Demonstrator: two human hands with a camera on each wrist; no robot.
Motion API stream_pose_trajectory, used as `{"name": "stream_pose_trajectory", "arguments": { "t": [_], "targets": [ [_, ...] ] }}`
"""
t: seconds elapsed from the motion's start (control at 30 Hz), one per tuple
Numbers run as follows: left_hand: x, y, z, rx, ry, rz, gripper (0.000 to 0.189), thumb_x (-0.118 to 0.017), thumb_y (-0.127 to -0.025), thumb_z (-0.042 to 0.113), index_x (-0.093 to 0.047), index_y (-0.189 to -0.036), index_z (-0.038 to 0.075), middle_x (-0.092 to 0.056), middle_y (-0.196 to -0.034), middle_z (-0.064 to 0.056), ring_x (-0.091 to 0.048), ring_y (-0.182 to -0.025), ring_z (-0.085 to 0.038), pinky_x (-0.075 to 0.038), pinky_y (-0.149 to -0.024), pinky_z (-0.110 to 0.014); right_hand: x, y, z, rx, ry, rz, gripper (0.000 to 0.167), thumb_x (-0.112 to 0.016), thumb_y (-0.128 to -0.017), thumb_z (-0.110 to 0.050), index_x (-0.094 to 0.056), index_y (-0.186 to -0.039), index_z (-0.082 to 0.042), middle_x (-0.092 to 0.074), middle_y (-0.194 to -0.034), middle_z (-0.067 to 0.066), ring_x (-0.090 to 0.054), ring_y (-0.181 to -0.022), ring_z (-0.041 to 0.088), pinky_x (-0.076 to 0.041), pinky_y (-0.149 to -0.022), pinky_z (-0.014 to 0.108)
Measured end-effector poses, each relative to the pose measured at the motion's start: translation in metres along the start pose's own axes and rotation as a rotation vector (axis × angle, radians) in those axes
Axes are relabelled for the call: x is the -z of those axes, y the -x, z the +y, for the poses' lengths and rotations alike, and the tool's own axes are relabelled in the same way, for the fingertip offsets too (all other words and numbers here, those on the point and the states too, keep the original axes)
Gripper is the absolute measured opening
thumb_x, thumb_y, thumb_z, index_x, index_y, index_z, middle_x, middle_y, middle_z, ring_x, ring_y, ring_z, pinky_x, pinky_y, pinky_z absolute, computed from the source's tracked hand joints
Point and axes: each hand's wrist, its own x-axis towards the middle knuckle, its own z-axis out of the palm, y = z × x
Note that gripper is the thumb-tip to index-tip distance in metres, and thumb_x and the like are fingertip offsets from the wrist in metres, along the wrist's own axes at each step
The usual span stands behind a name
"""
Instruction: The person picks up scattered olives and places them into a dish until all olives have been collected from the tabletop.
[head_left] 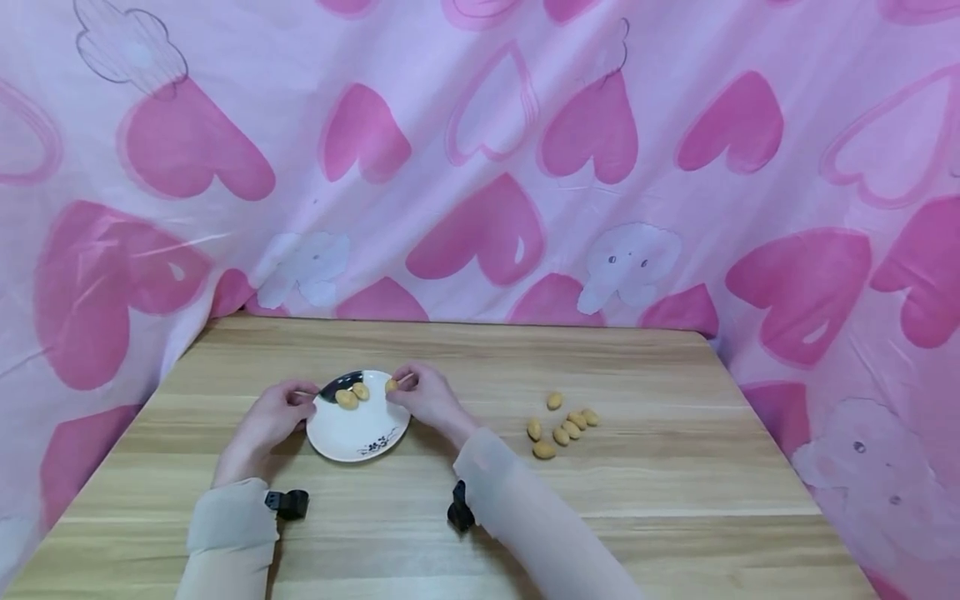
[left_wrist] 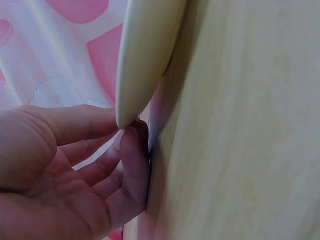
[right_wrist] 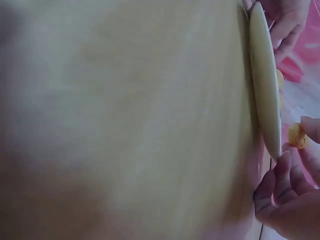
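A white plate [head_left: 341, 433] with a dark patch at its rim and a small floral print lies on the table. My left hand [head_left: 266, 421] pinches its left rim between thumb and fingers, which shows close up on the plate edge [left_wrist: 145, 60] in the left wrist view. Two tan, oval, nut-like pieces [head_left: 347, 399] lie on the plate near the dark patch. Between thumb and finger, my right hand [head_left: 433, 402] pinches another tan nut-like piece [right_wrist: 298, 136] over the plate's right side. Its other fingers are close to the rim.
To the right, several loose tan nut-like pieces [head_left: 572, 429] are scattered on the wooden table [head_left: 637, 517]. A pink cloth [head_left: 480, 108] with hearts hangs behind the table and along its sides. Black wrist cameras [head_left: 288, 504] sit at both cuffs.
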Motion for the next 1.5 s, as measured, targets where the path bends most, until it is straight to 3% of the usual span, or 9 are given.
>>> {"name": "stream_pose_trajectory", "arguments": {
  "t": [0.17, 0.3, 0.53, 0.87, 1.0, 1.17, 1.33, 1.43, 1.5],
  "targets": [
    [0.0, 0.001, 0.0, -0.025, -0.003, -0.001, 0.036, -0.049, -0.097, 0.004, -0.05, -0.131, -0.004, -0.056, -0.11, -0.021, -0.054, -0.092, -0.028, -0.049, -0.074, -0.034, -0.004, -0.011, -0.004, -0.078, -0.021, 0.022, 0.02, -0.076, -0.085, -0.019, -0.066, -0.102, -0.015, -0.061, -0.091, 0.0, -0.058, -0.081, 0.016, -0.05, -0.07, 0.029],
    [-0.001, 0.003, 0.001, -0.036, -0.007, 0.007, 0.036, -0.049, -0.096, 0.003, -0.05, -0.13, -0.005, -0.056, -0.11, -0.022, -0.055, -0.091, -0.028, -0.049, -0.073, -0.034, -0.011, -0.016, -0.008, -0.079, -0.011, 0.036, 0.02, -0.076, -0.084, -0.015, -0.067, -0.102, -0.013, -0.061, -0.09, 0.0, -0.059, -0.081, 0.016, -0.051, -0.071, 0.028],
    [0.0, 0.004, 0.001, -0.032, -0.03, 0.016, 0.037, -0.049, -0.096, 0.004, -0.05, -0.131, -0.004, -0.056, -0.111, -0.022, -0.055, -0.092, -0.028, -0.047, -0.074, -0.034, -0.022, -0.019, -0.013, -0.017, 0.122, 0.07, 0.018, -0.077, -0.082, -0.01, -0.07, -0.099, -0.01, -0.064, -0.085, -0.001, -0.059, -0.079, 0.013, -0.05, -0.071, 0.025],
    [-0.001, -0.001, 0.0, -0.025, -0.028, 0.005, 0.036, -0.048, -0.097, 0.004, -0.05, -0.132, -0.003, -0.055, -0.115, -0.023, -0.054, -0.097, -0.03, -0.047, -0.079, -0.038, -0.031, -0.016, -0.017, -0.051, 0.351, 0.12, 0.014, -0.074, -0.085, -0.024, -0.07, -0.097, -0.018, -0.061, -0.081, -0.007, -0.056, -0.077, 0.013, -0.045, -0.075, 0.031],
    [0.001, 0.0, -0.002, -0.035, -0.02, 0.01, 0.037, -0.048, -0.096, 0.003, -0.049, -0.132, -0.004, -0.055, -0.115, -0.024, -0.054, -0.097, -0.031, -0.047, -0.079, -0.038, -0.033, -0.016, -0.019, -0.035, 0.376, 0.111, 0.015, -0.073, -0.087, -0.028, -0.07, -0.099, -0.018, -0.062, -0.082, -0.008, -0.056, -0.078, 0.012, -0.045, -0.075, 0.031],
    [0.002, 0.0, -0.002, -0.011, -0.018, 0.004, 0.038, -0.048, -0.096, 0.005, -0.049, -0.134, -0.003, -0.055, -0.116, -0.023, -0.054, -0.097, -0.03, -0.047, -0.078, -0.037, -0.027, -0.014, -0.021, -0.015, 0.359, 0.106, 0.023, -0.062, -0.094, -0.04, -0.069, -0.103, -0.02, -0.062, -0.088, -0.006, -0.056, -0.083, 0.013, -0.045, -0.076, 0.032],
    [0.002, 0.0, -0.001, -0.002, -0.023, 0.006, 0.038, -0.049, -0.097, 0.005, -0.048, -0.134, -0.002, -0.054, -0.116, -0.023, -0.053, -0.097, -0.03, -0.047, -0.078, -0.037, -0.014, -0.003, -0.028, 0.037, 0.327, 0.086, 0.042, -0.049, -0.097, -0.054, -0.066, -0.116, -0.021, -0.063, -0.116, 0.0, -0.057, -0.108, 0.02, -0.045, -0.091, 0.039],
    [0.001, 0.0, -0.001, 0.001, -0.015, 0.006, 0.038, -0.049, -0.096, 0.005, -0.048, -0.134, -0.002, -0.054, -0.116, -0.023, -0.053, -0.098, -0.03, -0.047, -0.079, -0.038, -0.004, 0.008, -0.032, 0.081, 0.286, 0.056, 0.047, -0.049, -0.097, -0.054, -0.063, -0.124, -0.018, -0.057, -0.131, 0.004, -0.052, -0.12, 0.024, -0.041, -0.098, 0.043],
    [0.001, 0.0, -0.001, 0.006, -0.013, 0.001, 0.038, -0.049, -0.096, 0.005, -0.048, -0.134, -0.002, -0.054, -0.116, -0.023, -0.053, -0.098, -0.03, -0.047, -0.079, -0.038, 0.004, 0.014, -0.033, 0.115, 0.248, 0.034, 0.046, -0.052, -0.097, -0.05, -0.062, -0.127, -0.018, -0.055, -0.132, 0.003, -0.053, -0.116, 0.023, -0.043, -0.096, 0.041]
  ]
}}
